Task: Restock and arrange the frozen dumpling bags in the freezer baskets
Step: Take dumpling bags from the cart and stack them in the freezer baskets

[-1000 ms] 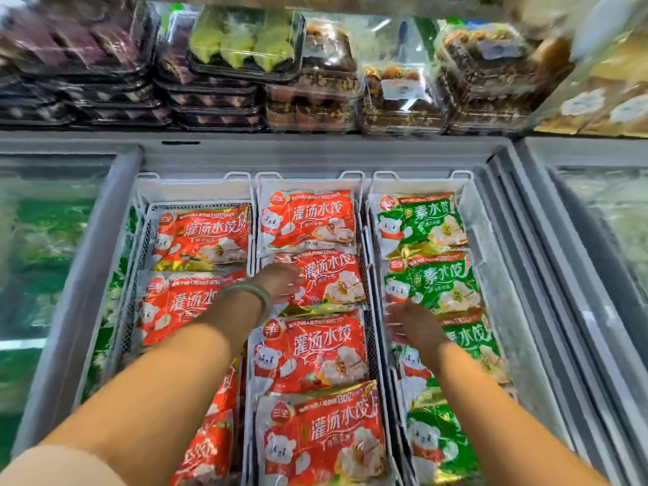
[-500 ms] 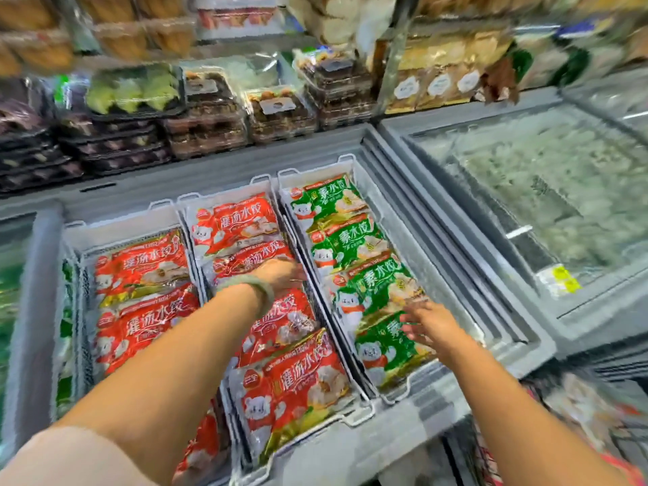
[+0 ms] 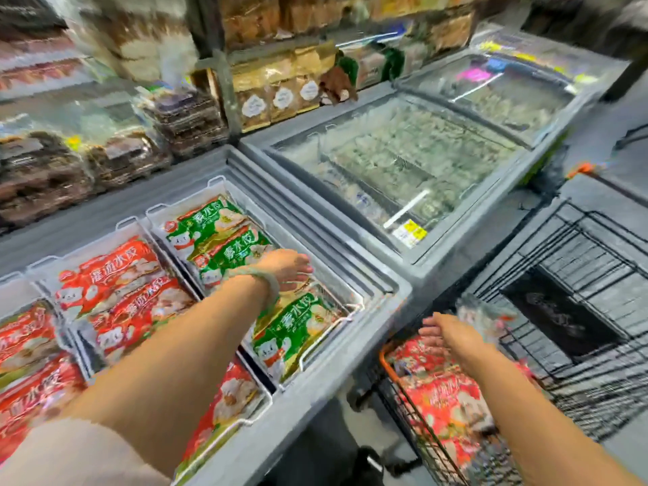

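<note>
Adjoining grey freezers (image 3: 403, 287) below stocked shelves (image 3: 224, 96)

The green dumpling bags (image 3: 298, 327) and red dumpling bags (image 3: 115, 271) lie in white baskets (image 3: 196, 201) in a grey freezer (image 3: 378, 310)

Left wrist: one pale green bangle (image 3: 253, 275), smooth and rounded, sitting just behind the left hand (image 3: 287, 268); its outline is blurred. Left upper arm: hem of a light beige short sleeve (image 3: 70, 454), soft fabric. Both forearms bare. Right arm bare all the way to the right hand (image 3: 447, 336).
</note>
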